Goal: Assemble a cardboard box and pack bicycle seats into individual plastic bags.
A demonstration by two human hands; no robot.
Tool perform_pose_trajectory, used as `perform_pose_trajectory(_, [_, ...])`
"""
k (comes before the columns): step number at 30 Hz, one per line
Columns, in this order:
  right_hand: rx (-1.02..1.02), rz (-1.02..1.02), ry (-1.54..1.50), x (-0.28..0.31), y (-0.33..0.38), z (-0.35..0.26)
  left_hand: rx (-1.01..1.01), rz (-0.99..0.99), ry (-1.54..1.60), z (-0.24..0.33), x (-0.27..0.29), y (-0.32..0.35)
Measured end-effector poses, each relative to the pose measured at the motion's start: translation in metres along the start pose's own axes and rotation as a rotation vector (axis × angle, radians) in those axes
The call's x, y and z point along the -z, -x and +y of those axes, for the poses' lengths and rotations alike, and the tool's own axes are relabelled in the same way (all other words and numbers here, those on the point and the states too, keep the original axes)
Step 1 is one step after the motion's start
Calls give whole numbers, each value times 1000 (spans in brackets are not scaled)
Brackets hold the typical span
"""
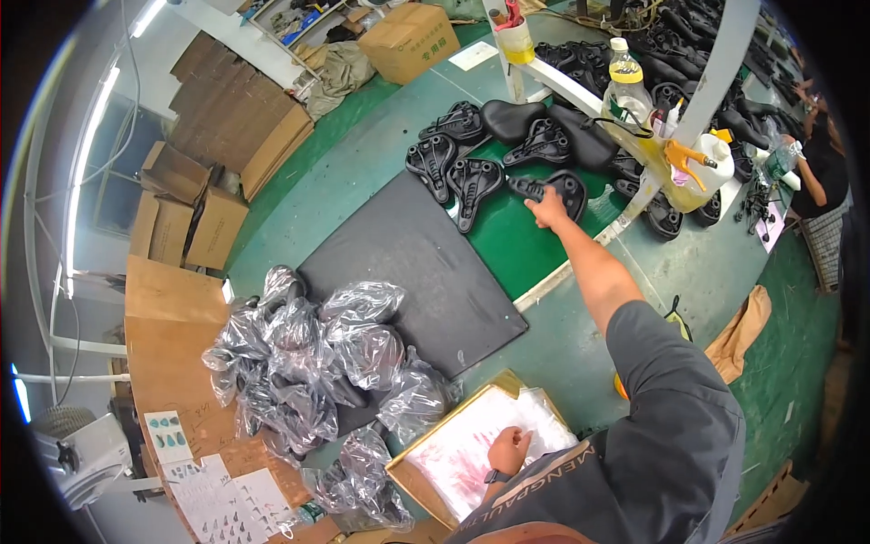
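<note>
Presently | right hand (pixel 548 210) on saddle (pixel 570 190) | green surface (pixel 520 252), then edge of mat (pixel 417 267)

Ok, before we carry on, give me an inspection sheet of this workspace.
Surface: green table with a dark mat lying on it.
Job's things: black saddles beyond the mat, several underside up; saddles in clear plastic heaped at the mat's left; open carton with white contents.
Clutter: clear bottle and spray bottle with orange trigger near the white frame.
Left hand: over the carton, fingers curled; hold unclear.
Right hand: touching an underside-up saddle; grip unclear.
Cables: thin cable hanging at upper left.
Surroundings: brown cartons at left; another person at the right edge.
</note>
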State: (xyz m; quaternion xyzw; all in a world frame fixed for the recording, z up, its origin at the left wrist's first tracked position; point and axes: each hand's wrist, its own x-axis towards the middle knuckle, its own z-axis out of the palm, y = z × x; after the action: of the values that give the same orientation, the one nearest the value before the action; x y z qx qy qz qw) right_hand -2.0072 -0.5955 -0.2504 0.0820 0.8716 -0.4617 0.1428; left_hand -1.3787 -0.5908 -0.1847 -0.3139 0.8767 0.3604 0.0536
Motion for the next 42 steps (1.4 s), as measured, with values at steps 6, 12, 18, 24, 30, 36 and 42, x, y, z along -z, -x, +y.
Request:
perform_pose_trajectory(6, [-417, -485, -1200, 47, 143, 70, -9, 0, 8, -17, -15, -10])
perform_pose_trajectory(12, [-601, -515, -1179, 116, 365, 185, -9, 37, -14, -56, -38, 14])
perform_pose_trajectory(18, [-613, -819, -358, 174, 475, 284, -209, 150, 129, -35, -35, 44])
perform_pose_trajectory(24, [486, -183, 558, 175, 532, 316, -228, 257, 68, -32, -44, 53])
perform_pose_trajectory(30, [277, -442, 535, 186, 534, 304, -179, 243, 86, -62, -51, 76])
perform_pose_trajectory(36, [-695, -867, -504, 221, 537, 314, -306, 166, 363, -47, -20, 122])
perform_pose_trajectory(42, [-139, -707, -164, 188, 596, 299, -370, 177, 94, -37, 90, 239])
